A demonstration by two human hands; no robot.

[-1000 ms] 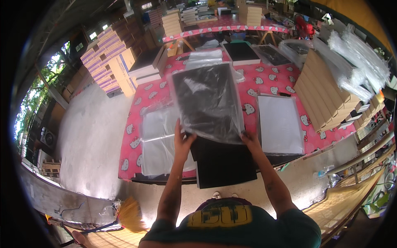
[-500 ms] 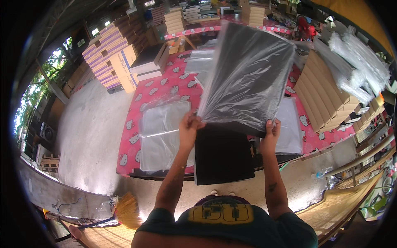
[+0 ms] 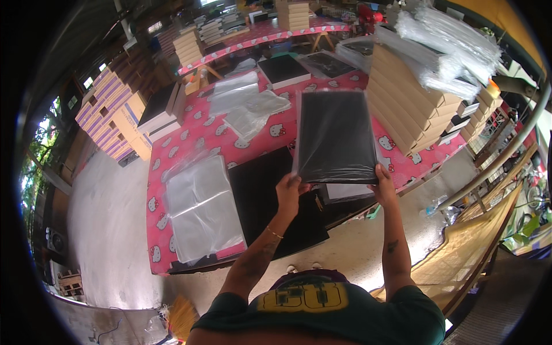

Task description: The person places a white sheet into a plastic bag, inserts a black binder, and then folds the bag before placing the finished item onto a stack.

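Between my hands is a black board in a clear plastic bag [image 3: 335, 135], its near edge toward me and its far end over the table. My left hand [image 3: 290, 194] pinches the bag's near left corner; my right hand [image 3: 383, 184] grips the near right corner. The plastic is creased near that edge. Below and to the left lies a large black sheet [image 3: 261, 198], partly hidden by my left arm. Beside it rests a pile of clear plastic bags [image 3: 198, 201]. A white sheet [image 3: 348, 191] shows partly beneath the held board.
A pink patterned cloth [image 3: 276, 133] covers the table. Loose clear bags [image 3: 247, 109] and a black-topped stack [image 3: 283, 70] lie farther back. Brown cartons [image 3: 405, 100] rise at right, topped with plastic-wrapped bundles [image 3: 454, 43]. More boxes [image 3: 112, 112] stand left; a broom [image 3: 181, 316] is lower left.
The bagged board has come down from its raised, slanted position and looks flatter and straighter, uncovering loose bags and a stack behind it. Both hands keep their hold. The view has shifted to the right.
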